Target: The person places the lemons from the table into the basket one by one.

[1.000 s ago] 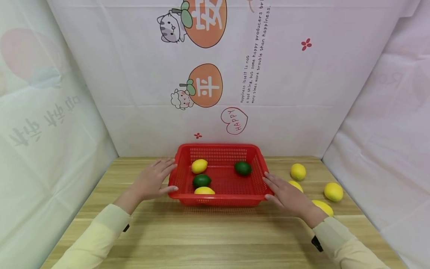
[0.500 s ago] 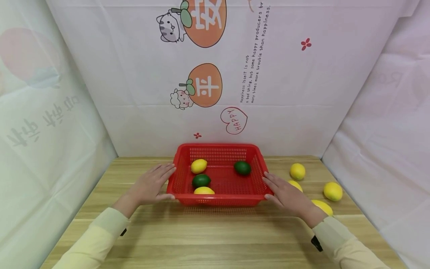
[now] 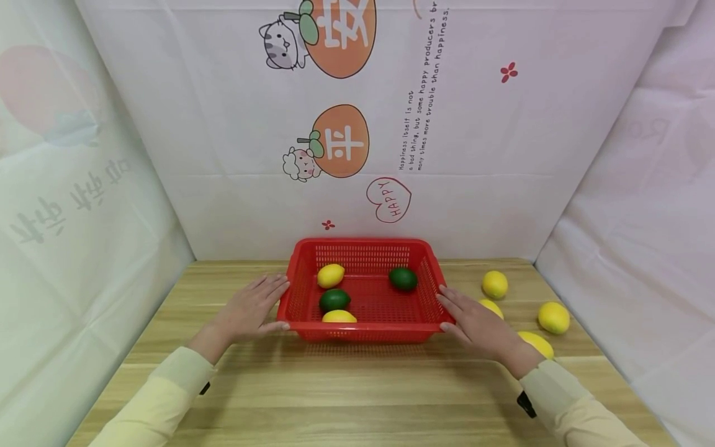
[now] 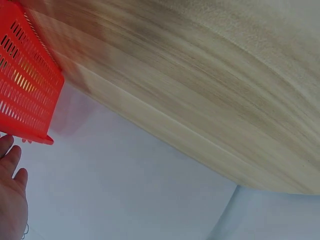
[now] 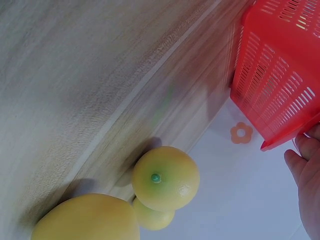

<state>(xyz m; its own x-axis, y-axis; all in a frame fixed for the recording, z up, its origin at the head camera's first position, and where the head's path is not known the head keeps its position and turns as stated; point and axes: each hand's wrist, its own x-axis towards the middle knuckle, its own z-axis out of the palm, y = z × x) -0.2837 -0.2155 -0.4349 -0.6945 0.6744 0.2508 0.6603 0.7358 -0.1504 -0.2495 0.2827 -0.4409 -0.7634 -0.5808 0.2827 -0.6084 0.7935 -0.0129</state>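
In the head view a red plastic basket (image 3: 385, 327) with slotted walls stands on the wooden table. My left hand (image 3: 248, 312) rests at its left rim, fingers extended and thumb near the front corner. On the opposite side, my right hand (image 3: 481, 327) lies along the right rim, its fingers likewise extended. Inside the basket are a yellow lemon (image 3: 331, 275) at the back left, another lemon (image 3: 339, 316) at the front, and two dark green oval fruits, one green fruit (image 3: 335, 300) between the lemons and one (image 3: 403, 279) at the right. Both wrist views show fingertips at the basket's rim.
Several yellow fruits lie right of the basket: a far lemon (image 3: 494, 284), one at the right (image 3: 554, 318), a lemon (image 3: 536, 344) beside the right wrist, and one partly behind that hand. A printed white cloth (image 3: 475, 186) rises behind the table; more cloth hangs at both sides.
My left hand has shifted slightly left and toward me, its fingers moving from over the basket's left rim to its outer edge. The right hand, basket and fruits have stayed put.
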